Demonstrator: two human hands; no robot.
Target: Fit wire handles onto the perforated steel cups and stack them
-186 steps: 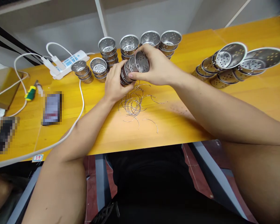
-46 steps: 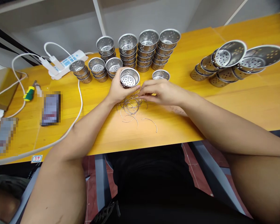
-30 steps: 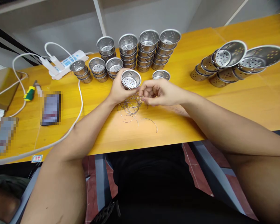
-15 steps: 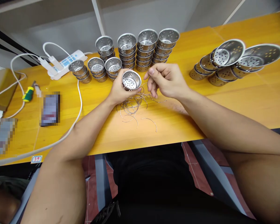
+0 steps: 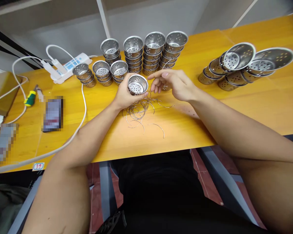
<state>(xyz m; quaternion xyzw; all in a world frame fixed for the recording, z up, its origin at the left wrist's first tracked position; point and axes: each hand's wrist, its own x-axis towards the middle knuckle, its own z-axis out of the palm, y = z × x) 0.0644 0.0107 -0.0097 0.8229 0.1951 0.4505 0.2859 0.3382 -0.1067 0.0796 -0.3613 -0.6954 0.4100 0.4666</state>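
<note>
My left hand is closed around a small perforated metal cup, its open rim tilted up towards me. Just to the right, my right hand has its thumb near the bent fingers and the index finger pointing at the cup's rim. A thin curved wire rises from between thumb and finger, though the exact grip is partly hidden. Below both hands, a loose heap of curved wires lies on the yellow table. One single wire rests apart, nearer the front edge.
Several stacks of perforated cups stand behind my hands. Two leaning stacks are at the right. On the left lie a power strip with white cables, a green-yellow screwdriver and two phones, one near the edge.
My right hand has turned, its index finger now stretched towards the cup. The curved wire now shows above the thumb. My left hand keeps the cup in nearly the same place.
</note>
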